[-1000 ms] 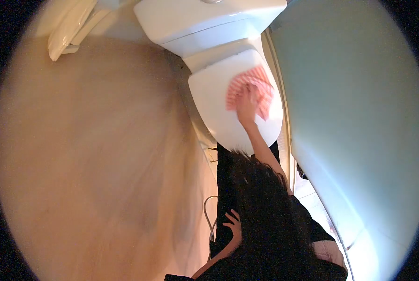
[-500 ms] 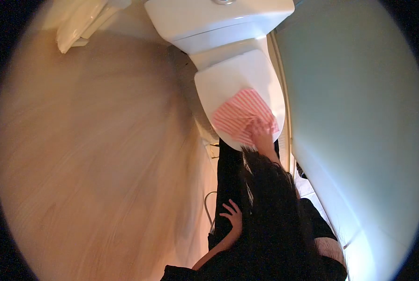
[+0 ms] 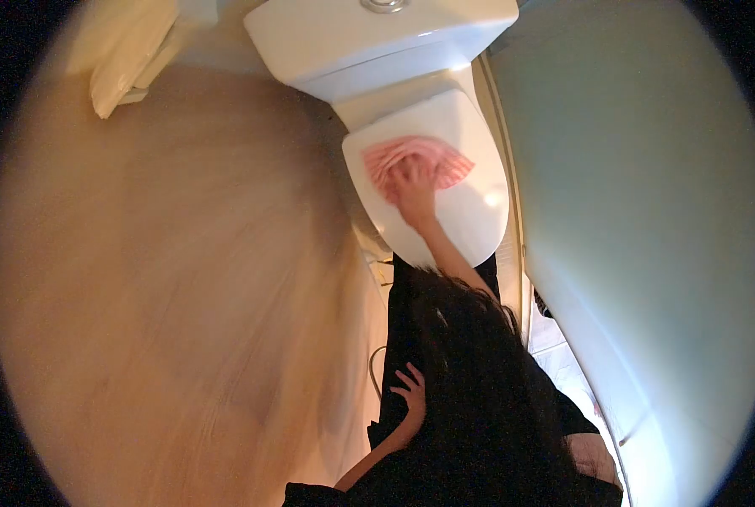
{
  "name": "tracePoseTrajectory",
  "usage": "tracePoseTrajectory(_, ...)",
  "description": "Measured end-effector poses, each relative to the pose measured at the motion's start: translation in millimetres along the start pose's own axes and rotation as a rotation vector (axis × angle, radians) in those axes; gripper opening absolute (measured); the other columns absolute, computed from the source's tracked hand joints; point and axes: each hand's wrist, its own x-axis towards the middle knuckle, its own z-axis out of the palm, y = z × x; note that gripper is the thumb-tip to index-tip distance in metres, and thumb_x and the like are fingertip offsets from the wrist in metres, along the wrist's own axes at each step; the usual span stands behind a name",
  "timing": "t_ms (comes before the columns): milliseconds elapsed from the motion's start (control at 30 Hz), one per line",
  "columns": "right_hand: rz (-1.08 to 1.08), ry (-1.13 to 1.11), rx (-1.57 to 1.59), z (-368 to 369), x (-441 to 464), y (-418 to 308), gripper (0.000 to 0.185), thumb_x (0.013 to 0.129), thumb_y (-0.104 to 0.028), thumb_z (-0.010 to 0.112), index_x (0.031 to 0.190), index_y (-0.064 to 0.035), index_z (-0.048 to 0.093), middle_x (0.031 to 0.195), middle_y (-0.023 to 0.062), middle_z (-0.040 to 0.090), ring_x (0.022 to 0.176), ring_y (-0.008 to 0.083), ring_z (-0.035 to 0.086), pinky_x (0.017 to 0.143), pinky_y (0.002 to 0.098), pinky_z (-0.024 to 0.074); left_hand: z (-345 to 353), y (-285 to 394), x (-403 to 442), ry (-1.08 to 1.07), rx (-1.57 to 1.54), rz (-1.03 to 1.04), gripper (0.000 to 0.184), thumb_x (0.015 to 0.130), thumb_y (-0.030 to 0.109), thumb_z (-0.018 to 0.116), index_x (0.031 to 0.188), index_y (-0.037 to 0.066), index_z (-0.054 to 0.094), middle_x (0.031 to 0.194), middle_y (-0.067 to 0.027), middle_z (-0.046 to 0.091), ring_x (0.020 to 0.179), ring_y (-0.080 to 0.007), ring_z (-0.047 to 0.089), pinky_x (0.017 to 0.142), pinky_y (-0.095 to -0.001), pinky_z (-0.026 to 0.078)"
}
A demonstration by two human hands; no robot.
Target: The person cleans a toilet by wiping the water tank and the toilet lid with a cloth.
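Note:
A closed white toilet lid [image 3: 466, 224] lies in front of me. On its upper part is a pink-and-white striped cloth [image 3: 449, 160], bunched up and fanned out to both sides. My right hand [image 3: 413, 188] grips and presses this cloth against the lid, its fingers slightly blurred and partly among the folds. Lower down, my left hand [image 3: 410, 390] rests on my black-clothed thigh [image 3: 399, 338] with its fingers spread and nothing in it. Long dark hair hangs over much of my lap and hides part of my right arm.
The white cistern [image 3: 386, 51] with a round metal button [image 3: 384, 4] stands behind the lid. A wood-toned wall [image 3: 183, 253] rises at the left, with a white fixture [image 3: 133, 68] at upper left. Close on the right runs a pale green panel [image 3: 639, 194].
My right hand has slid the cloth up and left across the lid, from the front edge toward the cistern, and the cloth has bunched. My left hand stays on the thigh.

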Motion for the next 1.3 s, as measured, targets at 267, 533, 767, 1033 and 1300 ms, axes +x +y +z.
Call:
tracePoseTrajectory(267,0.036,-0.218,-0.063,-28,-147,110,0.051,0.081,-0.04,0.064,0.124,-0.0135,0.059,0.137,0.0149,0.047,0.134,0.0412,0.034,0.111,0.0658,0.0171,6,9,24,-0.032,-0.191,-0.064,0.047,0.092,0.013,0.053,0.138,0.001,0.049,0.151,-0.0224,0.032,0.127,-0.052,0.042,0.075,-0.0698,0.052)
tracePoseTrajectory(533,0.298,0.083,0.41,-30,61,95,0.058,0.081,-0.031,0.07,0.13,-0.0076,0.051,0.141,0.024,0.041,0.135,0.0458,0.032,0.11,0.0565,0.0273,7,14,25,-0.142,-0.088,0.074,0.056,0.094,0.015,0.051,0.148,0.007,0.036,0.153,-0.0217,0.027,0.133,-0.0508,0.035,0.078,-0.0711,0.05)
tracePoseTrajectory(767,-0.095,-0.013,0.081,1,16,-19,0.052,0.08,-0.034,0.066,0.126,-0.0116,0.057,0.142,0.018,0.043,0.139,0.0462,0.026,0.109,0.0674,0.0192,3,4,27,-0.119,-0.105,0.054,0.057,0.094,0.016,0.051,0.148,0.008,0.034,0.154,-0.0216,0.026,0.134,-0.05,0.033,0.081,-0.0716,0.049)
tracePoseTrajectory(1033,0.082,-0.397,-0.137,-29,-169,101,0.049,0.084,-0.04,0.064,0.125,-0.0154,0.056,0.141,0.0152,0.044,0.141,0.038,0.028,0.105,0.0665,0.0273,4,7,26,-0.107,-0.127,0.032,0.059,0.094,0.017,0.051,0.149,0.009,0.032,0.154,-0.0215,0.025,0.136,-0.0491,0.031,0.083,-0.0721,0.047)
tracePoseTrajectory(1300,0.563,-0.103,-0.064,-40,-112,119,0.045,0.08,-0.032,0.066,0.115,-0.0086,0.053,0.141,0.0253,0.036,0.143,0.0435,0.02,0.102,0.0727,0.0258,7,17,19,-0.092,-0.142,0.027,0.06,0.094,0.018,0.051,0.15,0.01,0.03,0.154,-0.0215,0.025,0.137,-0.0482,0.029,0.086,-0.0726,0.046)
